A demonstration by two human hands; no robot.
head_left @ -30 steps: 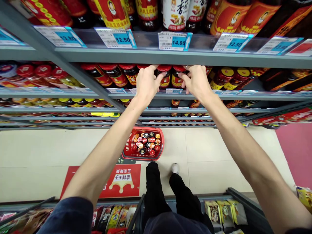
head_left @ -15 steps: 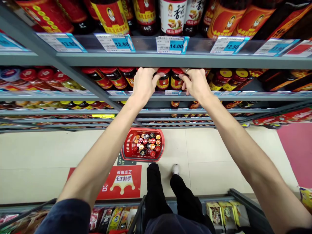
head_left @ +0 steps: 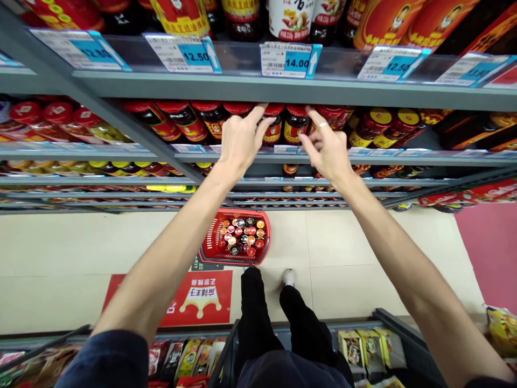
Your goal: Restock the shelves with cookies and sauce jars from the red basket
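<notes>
Two red-lidded sauce jars, the left jar (head_left: 272, 129) and the right jar (head_left: 296, 128), stand upright side by side at the front of the middle shelf. At the left jar's upper left edge is my left hand (head_left: 241, 137), index finger and thumb stretched out and apart; whether it presses on the lid I cannot tell. My right hand (head_left: 329, 145), with a ring on one finger, is just right of the right jar. Its index finger reaches toward the lid and its thumb is apart, while the other fingers curl. More red-lidded jars (head_left: 210, 121) line the shelf to the left.
Above, a shelf edge (head_left: 242, 86) with price tags (head_left: 288, 60) overhangs my fingers. A red basket (head_left: 210, 237) filled with several jars sits on the floor by my feet. Yellow-lidded jars (head_left: 371, 126) stand to the right. Behind me are shelves of packaged goods (head_left: 189, 361).
My right hand has drawn back slightly to the right, its index finger coming out from over the jar lids. My left index finger has straightened toward the left jar. The view has shifted closer.
</notes>
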